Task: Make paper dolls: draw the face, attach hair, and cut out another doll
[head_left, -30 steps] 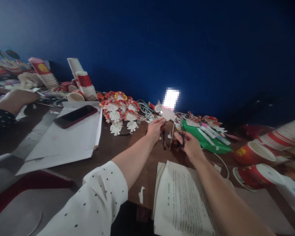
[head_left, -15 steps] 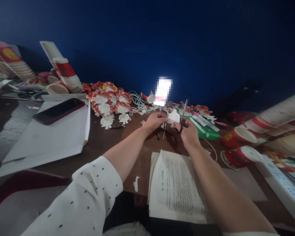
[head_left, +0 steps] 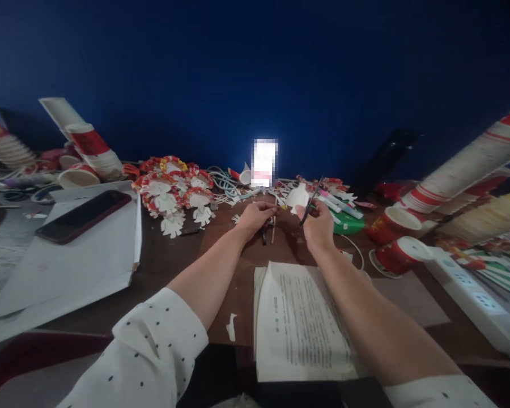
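My right hand (head_left: pixel 318 225) is closed round a pair of scissors (head_left: pixel 308 208), whose blades point up and away. A white paper cut-out (head_left: pixel 297 196) is at that hand's thumb, beside the scissors, and seems pinned there. To the left, my left hand (head_left: pixel 256 219) is apart from the paper, thumb and fingers pressed together. Whatever they may pinch is too small to make out. Just below its fingertips are a dark pen-like stick (head_left: pixel 264 237) and a thin light stick (head_left: pixel 273 233).
A lit phone (head_left: pixel 264 162) stands behind my hands. Paper figures with red rims (head_left: pixel 174 190) are heaped at left, near a dark phone (head_left: pixel 84 216) on white sheets. Printed pages (head_left: pixel 300 320) lie in front. Paper cups (head_left: pixel 394 225), markers (head_left: pixel 340 204) and a power strip (head_left: pixel 471 294) are at right.
My left hand has let go of the paper cut-out and moved apart from it; the paper stays at my right hand with the scissors. The view has shifted slightly.
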Tool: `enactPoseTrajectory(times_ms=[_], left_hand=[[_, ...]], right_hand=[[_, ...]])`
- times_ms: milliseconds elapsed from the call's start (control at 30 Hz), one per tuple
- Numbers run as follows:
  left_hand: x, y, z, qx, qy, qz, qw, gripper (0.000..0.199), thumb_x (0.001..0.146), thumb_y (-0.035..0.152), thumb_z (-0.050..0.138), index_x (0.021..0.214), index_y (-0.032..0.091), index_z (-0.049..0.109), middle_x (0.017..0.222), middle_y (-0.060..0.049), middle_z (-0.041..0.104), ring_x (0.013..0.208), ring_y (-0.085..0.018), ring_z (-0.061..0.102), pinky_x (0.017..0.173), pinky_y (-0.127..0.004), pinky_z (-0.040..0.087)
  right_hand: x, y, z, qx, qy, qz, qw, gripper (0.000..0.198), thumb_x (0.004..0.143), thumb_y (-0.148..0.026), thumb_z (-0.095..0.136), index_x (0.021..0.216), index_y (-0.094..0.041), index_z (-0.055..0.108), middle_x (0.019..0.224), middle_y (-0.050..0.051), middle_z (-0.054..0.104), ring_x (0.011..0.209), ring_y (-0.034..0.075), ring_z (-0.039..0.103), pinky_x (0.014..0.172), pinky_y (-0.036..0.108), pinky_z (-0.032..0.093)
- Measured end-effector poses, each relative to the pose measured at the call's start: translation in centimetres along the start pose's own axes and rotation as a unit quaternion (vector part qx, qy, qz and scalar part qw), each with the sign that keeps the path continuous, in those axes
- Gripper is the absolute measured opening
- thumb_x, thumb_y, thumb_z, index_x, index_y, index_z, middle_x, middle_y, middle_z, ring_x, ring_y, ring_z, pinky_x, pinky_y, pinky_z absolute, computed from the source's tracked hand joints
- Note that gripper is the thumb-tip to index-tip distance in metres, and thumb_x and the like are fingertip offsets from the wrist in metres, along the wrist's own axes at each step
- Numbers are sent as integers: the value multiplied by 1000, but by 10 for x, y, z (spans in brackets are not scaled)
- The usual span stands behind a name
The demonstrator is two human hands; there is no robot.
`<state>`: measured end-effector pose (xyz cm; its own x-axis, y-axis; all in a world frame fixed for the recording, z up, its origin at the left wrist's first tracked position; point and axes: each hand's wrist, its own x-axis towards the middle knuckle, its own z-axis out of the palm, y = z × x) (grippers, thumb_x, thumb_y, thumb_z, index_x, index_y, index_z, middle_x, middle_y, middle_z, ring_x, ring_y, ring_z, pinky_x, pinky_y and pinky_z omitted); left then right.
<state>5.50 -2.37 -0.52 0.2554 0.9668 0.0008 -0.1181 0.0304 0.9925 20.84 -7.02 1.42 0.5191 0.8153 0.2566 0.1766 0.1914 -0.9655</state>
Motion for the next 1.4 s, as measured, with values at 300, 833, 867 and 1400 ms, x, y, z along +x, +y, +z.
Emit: enactPoseTrajectory(times_ms=[300, 833, 867, 1400], left_hand=[[-1, 1, 0, 1, 6, -2, 1000, 19, 73, 29, 74, 84, 13, 72, 75, -5, 71, 47, -5, 45, 43, -18, 35], [1, -1, -1, 7, 7, -6, 1000, 19, 74, 30, 73, 84, 13, 72, 79, -5, 72, 50, -6, 48, 44, -18, 35], [2, -1, -1, 6, 9, -3, 1000, 20, 75, 31, 72, 84, 13, 72, 79, -5, 72, 51, -6, 49, 44, -18, 36], [-2, 10, 0, -39, 53, -15, 998, 7, 77, 20, 71, 75, 14, 67, 54, 4, 56, 46, -5, 47, 47, -18, 37]], right_hand=[[-2, -3, 0, -7, -4, 6, 1000, 42, 60, -37, 73, 96, -17, 62, 79, 4, 71, 72, 20, 65, 66, 31, 50], [-5, -4, -2, -92, -38, 7, 995, 42, 62, -37, 71, 98, -16, 65, 75, 2, 67, 67, 17, 59, 63, 29, 45], [-5, -4, -2, -96, -40, 6, 995, 43, 62, -37, 71, 99, -16, 65, 74, 2, 67, 66, 17, 59, 63, 30, 45], [-6, -1, 0, -14, -86, 64, 994, 44, 61, -42, 75, 98, -18, 67, 70, 2, 69, 67, 20, 65, 56, 28, 46]])
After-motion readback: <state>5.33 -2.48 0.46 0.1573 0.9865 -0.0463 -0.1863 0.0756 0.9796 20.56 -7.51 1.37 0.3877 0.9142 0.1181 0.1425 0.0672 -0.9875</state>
